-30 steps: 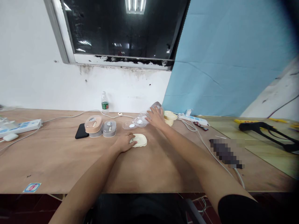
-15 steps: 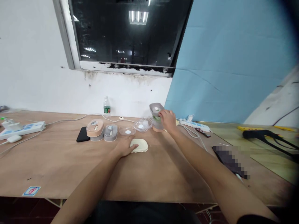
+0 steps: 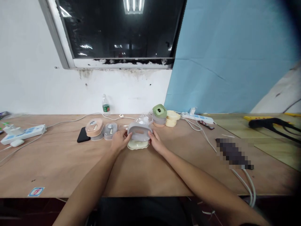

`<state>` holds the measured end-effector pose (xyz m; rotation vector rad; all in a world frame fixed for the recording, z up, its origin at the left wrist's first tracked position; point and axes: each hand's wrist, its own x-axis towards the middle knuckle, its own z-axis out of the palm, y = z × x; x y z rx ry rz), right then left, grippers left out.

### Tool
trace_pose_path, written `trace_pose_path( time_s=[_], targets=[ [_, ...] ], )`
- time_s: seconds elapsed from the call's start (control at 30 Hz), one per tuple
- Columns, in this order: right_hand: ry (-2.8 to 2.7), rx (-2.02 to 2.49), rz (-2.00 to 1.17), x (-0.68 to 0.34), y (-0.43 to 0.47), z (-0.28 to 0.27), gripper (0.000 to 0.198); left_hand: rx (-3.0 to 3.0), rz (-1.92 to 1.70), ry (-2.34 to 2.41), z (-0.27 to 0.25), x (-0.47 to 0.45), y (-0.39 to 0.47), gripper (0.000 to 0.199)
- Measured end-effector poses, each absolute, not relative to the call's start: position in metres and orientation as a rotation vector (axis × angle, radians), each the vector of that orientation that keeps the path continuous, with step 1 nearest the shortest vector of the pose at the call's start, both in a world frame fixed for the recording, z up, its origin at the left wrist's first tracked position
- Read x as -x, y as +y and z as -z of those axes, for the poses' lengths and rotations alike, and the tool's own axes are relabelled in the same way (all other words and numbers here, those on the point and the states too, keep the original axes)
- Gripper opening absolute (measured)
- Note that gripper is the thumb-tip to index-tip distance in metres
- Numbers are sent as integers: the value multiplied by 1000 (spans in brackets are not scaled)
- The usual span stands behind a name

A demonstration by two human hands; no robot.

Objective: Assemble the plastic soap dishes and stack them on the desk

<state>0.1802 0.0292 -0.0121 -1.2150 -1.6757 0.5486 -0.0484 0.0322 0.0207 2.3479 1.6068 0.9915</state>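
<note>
Between my two hands is a grey plastic piece [image 3: 139,131] with a slot in its middle, tilted up above a cream base [image 3: 137,145] on the table. My left hand [image 3: 120,139] pinches its left end, and my right hand [image 3: 155,140] grips the right end. Just behind lie clear plastic covers [image 3: 144,119], partly hidden by the grey piece. A stack topped by a green piece [image 3: 159,110] stands behind my right hand, beside a pile of cream bases [image 3: 172,117]. Left of my left hand sit a grey lidded box [image 3: 110,130] and a peach one [image 3: 94,126].
A black phone [image 3: 83,135] lies beside the boxes. A plastic bottle [image 3: 105,105] stands by the wall. Power strips [image 3: 23,135] and white cables run along the back, and a dark pixelated object [image 3: 234,153] lies on the right.
My right hand has brought the grey piece from the top of the stack to the cream base, uncovering the green piece. My left hand has moved from the base onto the grey piece.
</note>
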Motion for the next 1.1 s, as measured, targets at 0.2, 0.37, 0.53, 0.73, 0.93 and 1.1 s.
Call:
trace_pose_path(
  time_s=[0.2,0.37,0.53,0.73,0.93,1.1],
  targets=[
    [-1655,1250,-455,-187,43,15,41,-2441,-596,1878,-21,47,35,58],
    [-1709,1428,-488,-185,62,25,37,-2447,-364,1857,-17,47,39,58],
    [-1752,1456,-502,-187,65,26,32,-2325,-132,1798,-11,49,46,63],
    [-1871,1487,-489,-196,58,20,31,-2411,-153,1635,-10,45,43,69],
    [-1995,1516,-409,-201,53,20,33,-2376,-364,1764,-10,42,38,67],
    [-1995,1518,-391,-203,53,23,33,-2412,-760,1836,-1,46,49,47]
  ],
)
